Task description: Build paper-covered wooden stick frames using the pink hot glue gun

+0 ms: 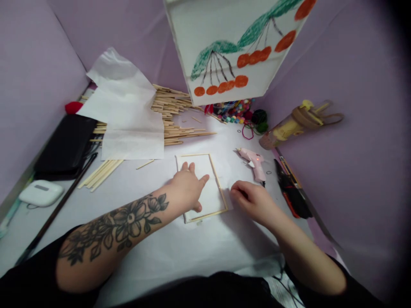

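Observation:
A white rectangular panel (208,192) lies on the table, edged with thin wooden sticks (216,171). My left hand (187,188) rests on the panel's left part with its fingers spread, covering some of the left edge. Just off the panel's right side, my right hand (252,199) is closed, fingers curled; whatever is in them, if anything, is hidden. Beyond that hand a pink glue gun (252,160) lies on its side, its nozzle toward the left and a small red light showing.
Bundles of wooden sticks (173,102) lie at the back, partly under crumpled white paper (128,107). A board with drawn cherries (231,47) hangs over the far side. A tumbler (289,124) and black-and-orange tools (292,192) are at right; a black case (66,145) and white earbud case (41,193) at left.

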Available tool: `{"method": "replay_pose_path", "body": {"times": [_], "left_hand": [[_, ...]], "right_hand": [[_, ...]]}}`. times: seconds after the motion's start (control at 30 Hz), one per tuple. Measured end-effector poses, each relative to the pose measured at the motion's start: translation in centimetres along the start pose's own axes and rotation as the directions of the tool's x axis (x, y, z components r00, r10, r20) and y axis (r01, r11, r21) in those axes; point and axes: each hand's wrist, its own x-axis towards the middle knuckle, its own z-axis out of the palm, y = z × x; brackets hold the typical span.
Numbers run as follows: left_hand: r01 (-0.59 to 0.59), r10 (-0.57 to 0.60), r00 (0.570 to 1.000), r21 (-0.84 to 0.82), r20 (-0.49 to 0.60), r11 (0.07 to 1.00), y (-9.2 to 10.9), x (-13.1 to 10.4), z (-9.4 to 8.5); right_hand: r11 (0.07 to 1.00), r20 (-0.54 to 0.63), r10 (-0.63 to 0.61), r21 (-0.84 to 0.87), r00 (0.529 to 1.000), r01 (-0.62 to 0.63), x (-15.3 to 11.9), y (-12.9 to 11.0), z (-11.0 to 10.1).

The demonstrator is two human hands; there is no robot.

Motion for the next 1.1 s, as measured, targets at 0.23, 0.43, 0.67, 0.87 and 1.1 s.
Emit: {"method": "replay_pose_path", "body": {"times": [0.23,0.43,0.67,0.87,1.1], "left_hand": [[0.022,-0.023,1.0,0.029,0.022,0.999,0.1,0.2,0.0],[0.02,-0.021,1.0,0.05,0.02,0.999,0.2,0.2,-0.1],[0.028,-0.03,0.999,0.063,0.02,0.998,0.2,0.2,-0.1],[0.024,-0.026,0.999,0.057,0.032,0.998,0.4,0.0,-0.3],[0.017,-0.018,1.0,0.06,0.023,0.998,0.3,0.1,-0.2]], "right_hand": [[0.921,-0.358,-0.372,-0.024,0.856,0.39,-4.8,2.1,4.3],[0.922,-0.352,-0.374,-0.044,0.858,0.385,-4.7,2.6,5.2],[0.92,-0.352,-0.376,-0.027,0.857,0.392,-4.7,2.7,5.3],[0.914,-0.355,-0.384,-0.017,0.852,0.405,-4.6,2.6,5.2],[0.912,-0.35,-0.385,-0.004,0.854,0.41,-4.4,2.2,5.0]]}}
